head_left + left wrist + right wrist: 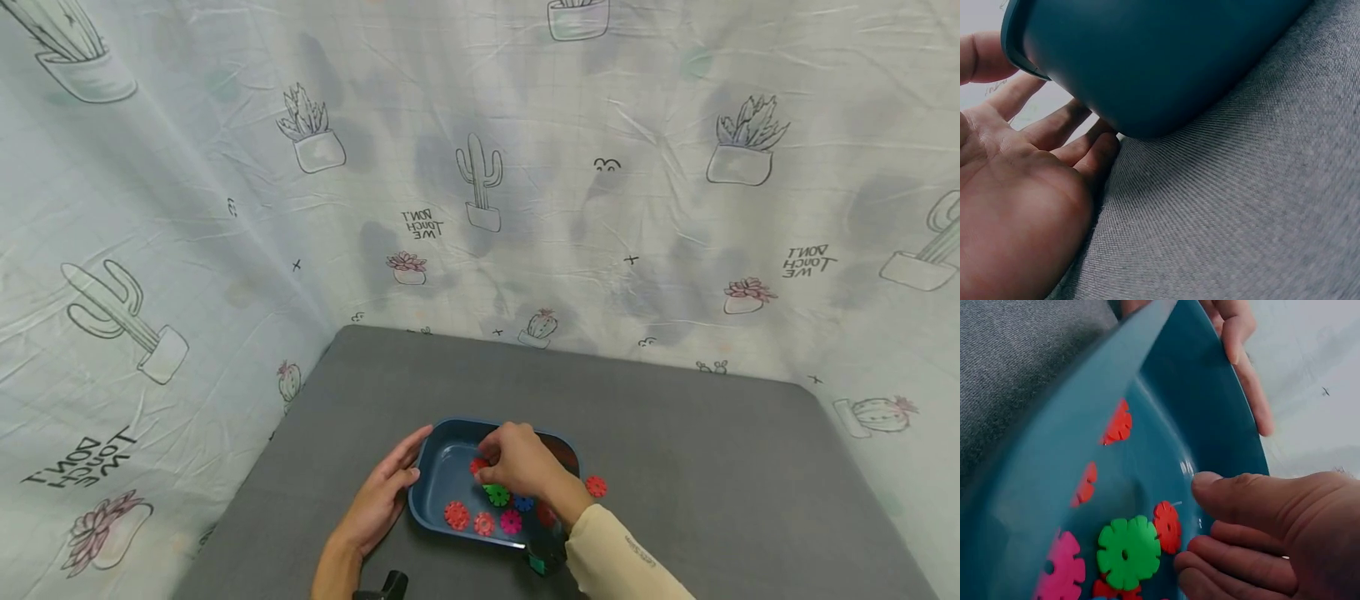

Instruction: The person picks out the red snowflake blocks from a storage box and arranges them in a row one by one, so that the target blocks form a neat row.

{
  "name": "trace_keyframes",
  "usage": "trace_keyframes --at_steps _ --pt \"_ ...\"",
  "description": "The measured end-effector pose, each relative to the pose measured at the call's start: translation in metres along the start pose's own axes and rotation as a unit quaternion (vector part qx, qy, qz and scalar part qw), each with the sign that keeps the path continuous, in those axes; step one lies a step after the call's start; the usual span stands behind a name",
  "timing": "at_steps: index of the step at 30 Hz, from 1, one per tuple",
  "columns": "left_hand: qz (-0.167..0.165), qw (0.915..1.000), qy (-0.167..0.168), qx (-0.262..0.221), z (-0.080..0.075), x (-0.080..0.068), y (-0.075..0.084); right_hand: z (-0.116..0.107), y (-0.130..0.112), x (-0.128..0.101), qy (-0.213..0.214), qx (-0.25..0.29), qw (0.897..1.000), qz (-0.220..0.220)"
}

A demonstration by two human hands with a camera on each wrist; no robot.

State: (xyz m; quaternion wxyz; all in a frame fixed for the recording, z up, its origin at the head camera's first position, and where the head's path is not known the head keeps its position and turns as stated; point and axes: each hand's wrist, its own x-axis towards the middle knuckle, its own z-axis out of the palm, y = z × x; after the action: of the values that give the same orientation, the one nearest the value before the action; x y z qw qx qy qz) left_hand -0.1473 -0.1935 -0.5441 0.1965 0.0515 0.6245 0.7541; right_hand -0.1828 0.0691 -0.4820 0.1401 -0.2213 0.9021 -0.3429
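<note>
A blue rectangular basin stands on the grey table and holds toothed, flower-shaped plastic discs. My left hand rests against the basin's left side, its fingers fairly straight along the outer wall and the thumb by the rim. My right hand reaches down inside the basin. In the right wrist view, its thumb and bent fingers stand apart, with nothing seen between them. Close to those fingers is a red disc, beside a green disc. A pink disc and a blue disc lie nearby.
One red disc lies on the grey tabletop, just right of the basin. A black object shows at the bottom edge near my left wrist. Pale curtains with cactus prints hang behind the table and at its sides.
</note>
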Motion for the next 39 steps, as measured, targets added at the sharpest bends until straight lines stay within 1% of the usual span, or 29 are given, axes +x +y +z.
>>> trace_keyframes --at_steps 4,12,15,20,22,26,32,36,39 --pt "-0.006 1.0000 0.005 -0.001 0.000 0.000 0.001 0.003 -0.004 0.005 -0.013 0.000 1.000 0.000" --pt "0.003 1.0000 0.006 -0.002 0.003 0.003 0.001 0.008 -0.010 0.010 -0.037 0.040 0.999 -0.003" --pt "0.002 1.0000 0.004 -0.005 0.004 0.003 0.001 0.008 -0.010 0.009 -0.023 0.062 0.998 0.010" --pt "0.004 1.0000 0.001 -0.004 0.005 0.003 0.003 0.004 -0.010 0.009 0.004 0.098 0.994 0.053" --pt "0.006 1.0000 0.002 -0.003 0.005 0.003 0.005 0.004 -0.010 0.011 0.001 0.111 0.992 0.061" --pt "0.005 1.0000 0.004 0.002 0.005 0.002 0.006 0.008 -0.013 0.017 -0.015 0.129 0.990 0.059" --pt "0.011 0.9999 -0.003 -0.004 0.002 0.003 0.005 0.016 -0.022 0.025 -0.032 0.113 0.992 0.037" --pt "0.011 0.9999 -0.006 -0.009 0.001 0.002 0.003 0.019 -0.026 0.028 -0.032 0.095 0.995 0.025" --pt "0.012 0.9999 -0.004 -0.008 0.000 0.002 0.003 0.021 -0.028 0.031 -0.027 0.062 0.998 0.008"
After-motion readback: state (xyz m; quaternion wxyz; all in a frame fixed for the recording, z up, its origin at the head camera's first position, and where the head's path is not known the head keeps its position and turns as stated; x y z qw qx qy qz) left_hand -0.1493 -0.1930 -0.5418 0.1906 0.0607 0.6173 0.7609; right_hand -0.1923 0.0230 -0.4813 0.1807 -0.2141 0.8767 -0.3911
